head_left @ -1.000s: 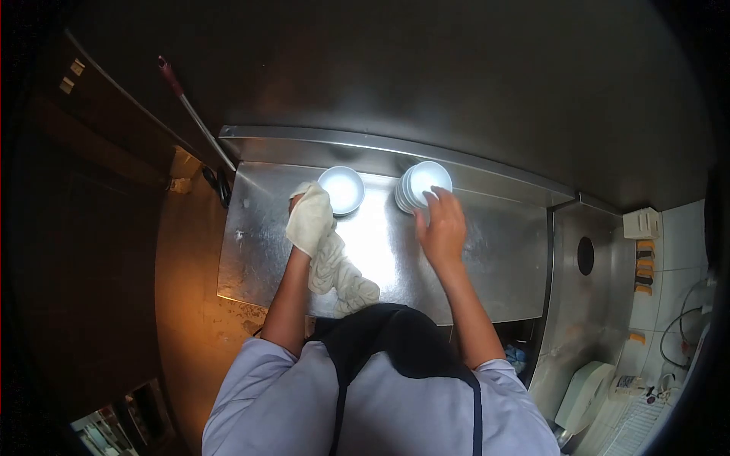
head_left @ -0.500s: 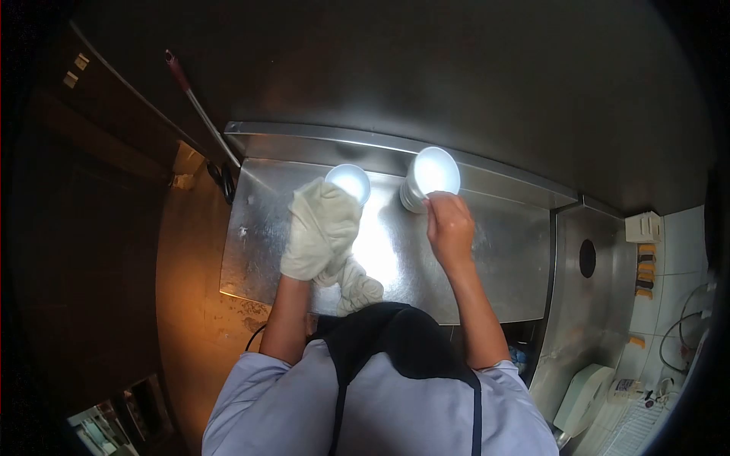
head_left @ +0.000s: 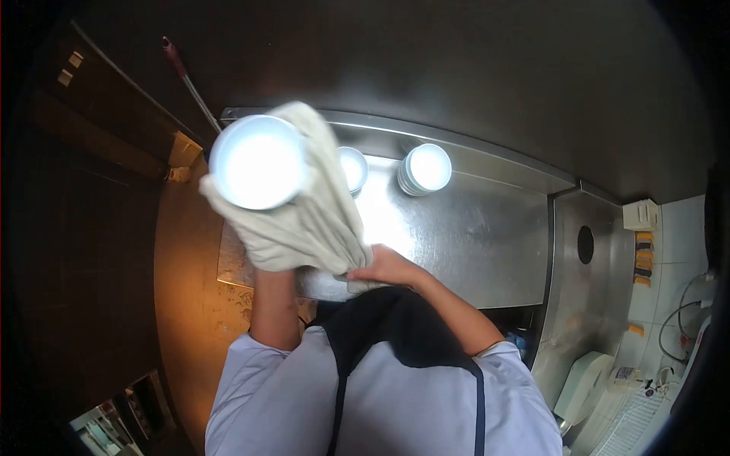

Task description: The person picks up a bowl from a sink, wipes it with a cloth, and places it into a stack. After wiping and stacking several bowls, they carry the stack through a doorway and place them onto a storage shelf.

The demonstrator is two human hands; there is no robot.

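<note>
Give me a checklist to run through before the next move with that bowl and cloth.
1. Bowl supported: ok, cradled in the cloth, raised above the counter.
2. Right hand on the cloth's lower end: ok, gripping it.
3. Left hand's grip: cannot tell, hidden under the cloth.
4. Bowl's inside dry: cannot tell, glare washes it out.
5. Stack of bowls steady: ok, upright at the back of the counter.
6. Other bowl out of the way: ok, resting beside the stack.
</note>
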